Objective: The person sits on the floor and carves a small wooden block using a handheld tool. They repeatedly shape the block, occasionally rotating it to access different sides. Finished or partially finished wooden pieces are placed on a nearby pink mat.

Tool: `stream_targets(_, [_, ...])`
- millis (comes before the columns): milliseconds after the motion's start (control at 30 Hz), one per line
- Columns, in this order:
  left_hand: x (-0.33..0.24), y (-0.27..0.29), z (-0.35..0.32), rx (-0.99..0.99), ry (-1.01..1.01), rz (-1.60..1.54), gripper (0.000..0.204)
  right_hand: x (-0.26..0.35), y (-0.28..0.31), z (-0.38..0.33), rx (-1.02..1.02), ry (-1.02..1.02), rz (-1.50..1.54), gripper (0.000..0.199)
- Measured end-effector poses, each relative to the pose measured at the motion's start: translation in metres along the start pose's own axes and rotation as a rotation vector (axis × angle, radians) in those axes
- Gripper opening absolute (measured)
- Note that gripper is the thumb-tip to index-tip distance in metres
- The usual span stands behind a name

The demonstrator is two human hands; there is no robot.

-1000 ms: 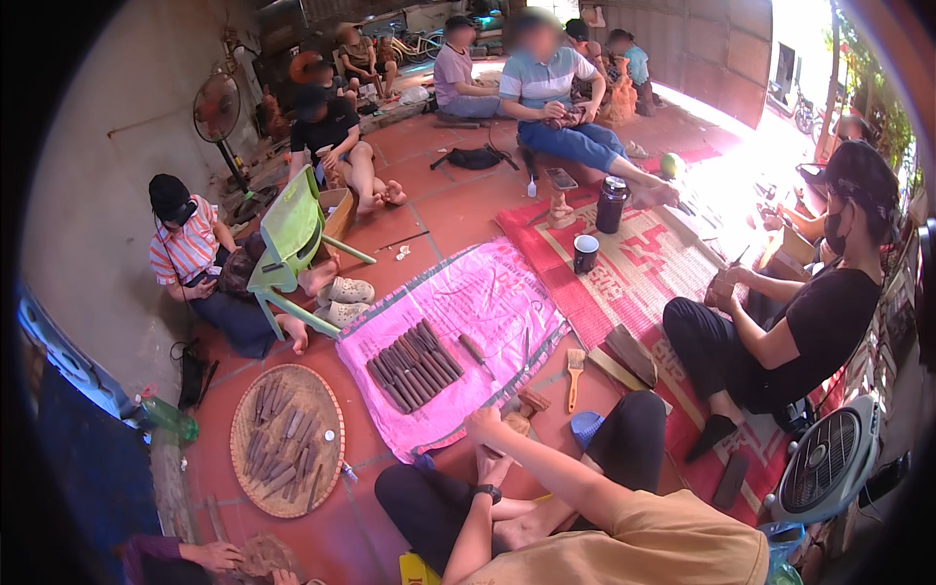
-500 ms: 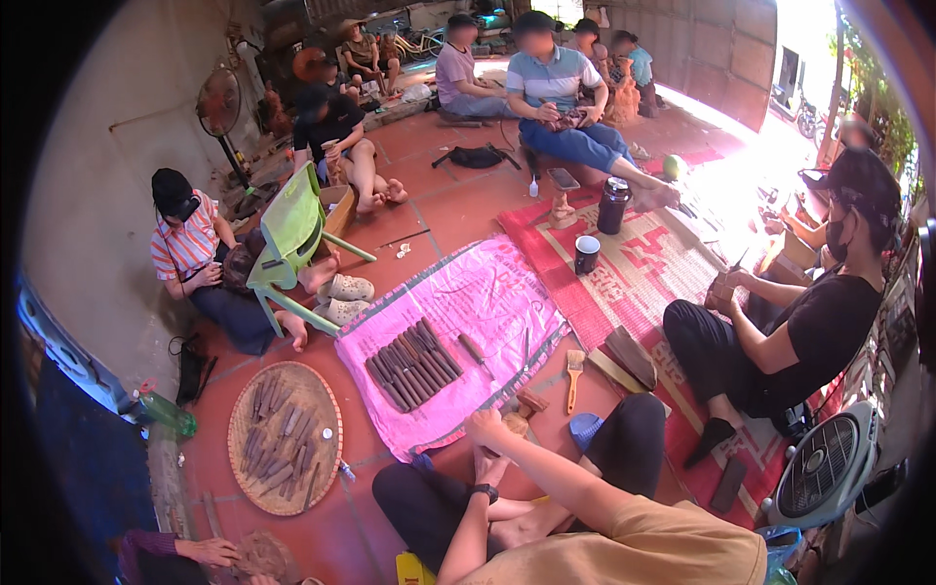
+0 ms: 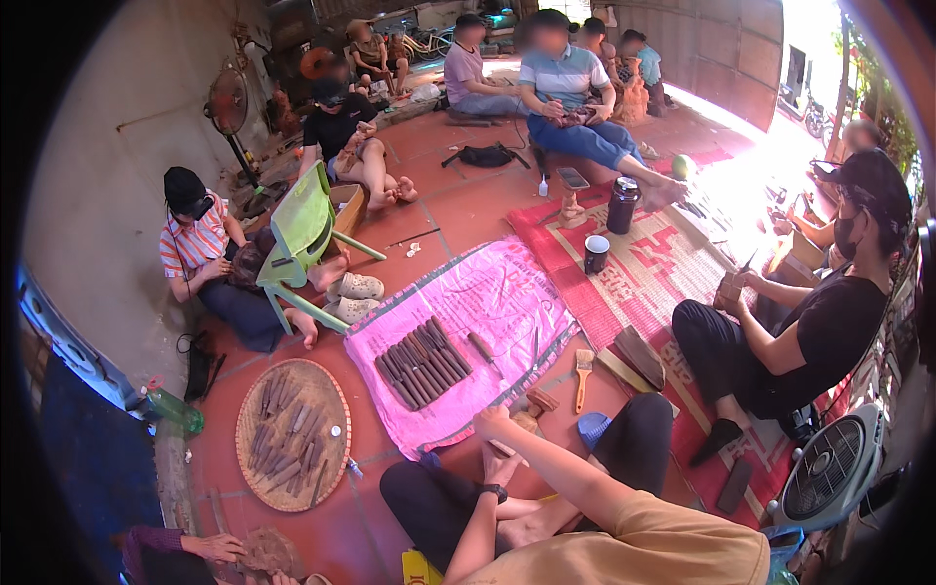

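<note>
My left hand (image 3: 501, 468), with a dark watch on its wrist, is closed around a small brownish piece (image 3: 504, 449) in front of my crossed legs. Just above it, my right hand (image 3: 492, 425) is closed in a fist; its fingers hide whatever it grips. Beside my right hand lie a carved wooden piece (image 3: 541, 400) and a pale round one, partly covered by my arm. Beyond my hands, a pink cloth (image 3: 507, 283) holds a neat row of dark wooden-handled tools (image 3: 422, 364). One more such tool (image 3: 483, 347) lies apart from the row.
A round woven tray (image 3: 343, 429) of loose tools sits left. To the right lie a brush (image 3: 583, 378), a blue cap-like thing (image 3: 593, 427) and a dark stone block (image 3: 640, 357). A mug (image 3: 596, 255) and flask (image 3: 622, 207) stand on the mat. Several people sit around; a fan (image 3: 831, 468) stands right.
The whole view has shifted slightly, so things sit a little further right. The gap between my hands now shows a brownish piece; my right hand has moved slightly off my left.
</note>
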State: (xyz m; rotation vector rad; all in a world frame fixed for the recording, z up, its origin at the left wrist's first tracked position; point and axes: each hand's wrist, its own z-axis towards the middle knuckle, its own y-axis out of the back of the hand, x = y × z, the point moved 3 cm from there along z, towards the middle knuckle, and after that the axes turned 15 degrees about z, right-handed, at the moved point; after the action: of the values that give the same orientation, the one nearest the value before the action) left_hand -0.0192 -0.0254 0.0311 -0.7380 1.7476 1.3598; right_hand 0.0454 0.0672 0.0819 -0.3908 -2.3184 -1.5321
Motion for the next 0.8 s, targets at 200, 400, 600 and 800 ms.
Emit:
stream_targets(200, [-0.005, 0.006, 0.0, 0.074, 0.118, -0.038, 0.1, 0.005, -0.002, -0.005, -0.066, 0.043, -0.031, 0.024])
stream_targets(400, [0.003, 0.004, 0.0, 0.038, 0.12, -0.029, 0.103, 0.013, 0.009, -0.011, -0.033, 0.068, -0.021, 0.021])
stream_targets(600, [-0.014, 0.004, -0.003, 0.123, 0.126, -0.034, 0.107, -0.012, -0.002, -0.007, -0.014, -0.095, 0.037, 0.024])
stream_targets(800, [-0.006, 0.005, 0.002, 0.08, 0.072, -0.045, 0.101, 0.009, 0.011, -0.009, 0.013, 0.003, -0.001, 0.025])
